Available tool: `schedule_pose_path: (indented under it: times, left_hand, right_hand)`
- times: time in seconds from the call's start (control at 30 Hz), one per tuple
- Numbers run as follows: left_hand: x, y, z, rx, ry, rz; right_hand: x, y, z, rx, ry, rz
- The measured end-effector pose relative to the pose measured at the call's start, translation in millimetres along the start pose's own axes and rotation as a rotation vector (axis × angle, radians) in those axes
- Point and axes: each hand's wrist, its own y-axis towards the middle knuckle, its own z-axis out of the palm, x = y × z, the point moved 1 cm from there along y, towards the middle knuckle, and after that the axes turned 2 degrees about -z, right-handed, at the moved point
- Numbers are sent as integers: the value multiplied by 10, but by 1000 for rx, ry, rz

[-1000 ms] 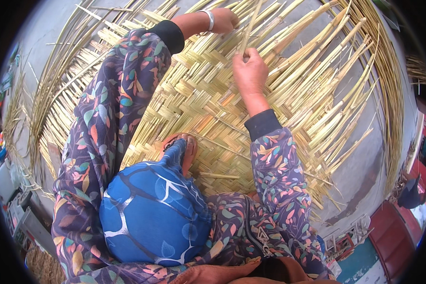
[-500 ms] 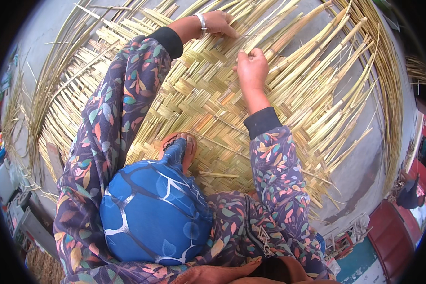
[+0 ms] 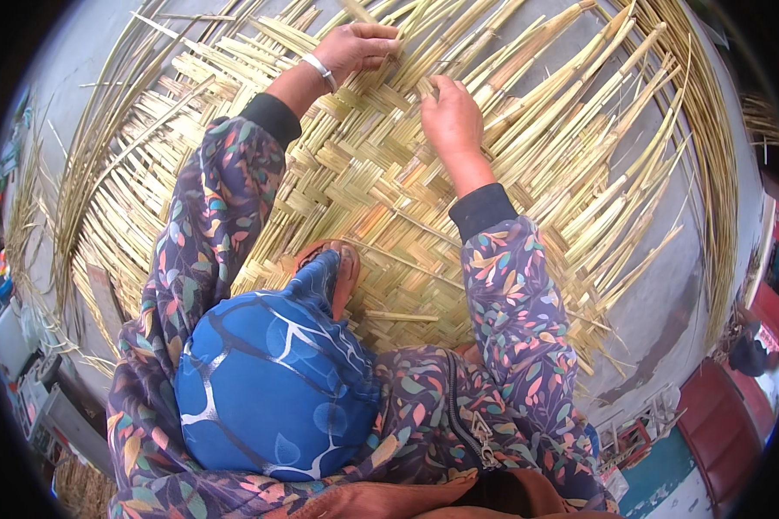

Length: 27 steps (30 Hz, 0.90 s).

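Note:
A partly woven mat (image 3: 376,186) of flat, pale yellow-green cane strips lies on the grey floor in front of me, its unwoven ends fanning out at the far and right sides. At the mat's far edge my left hand (image 3: 355,52), with a silver bangle at the wrist, has its fingers closed on a cane strip (image 3: 417,26). A little nearer and to the right, my right hand (image 3: 454,121) is closed, thumb and forefinger pinching at the strips along the weave's edge. What lies inside its palm is hidden. My sandalled foot (image 3: 344,270) presses on the woven part.
Long thin stalks (image 3: 710,164) lie in a curved bundle at the right, and more stalks (image 3: 82,186) curve along the left. My blue-patterned knee (image 3: 277,389) rises close in front. A dark red seat (image 3: 723,432) stands at the lower right.
My left hand has shifted left and slightly back toward me, lifting a strip. My right hand has moved slightly left and nearer the far edge.

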Motion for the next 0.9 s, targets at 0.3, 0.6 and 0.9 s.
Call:
schedule_pose_path:
  times: [0.3,0.6,0.9]
  left_hand:
    - [183,-204,-68,-433,999,231]
    - [136,-356,60,-472,1219,127]
    - [158,-602,-516,-339,123,98]
  right_hand:
    - [33,-323,-19,113,-231,-92]
    - [-117,-485,228,39,-547,-382]
    - [-159,-1168,-479,175,-330,-652]
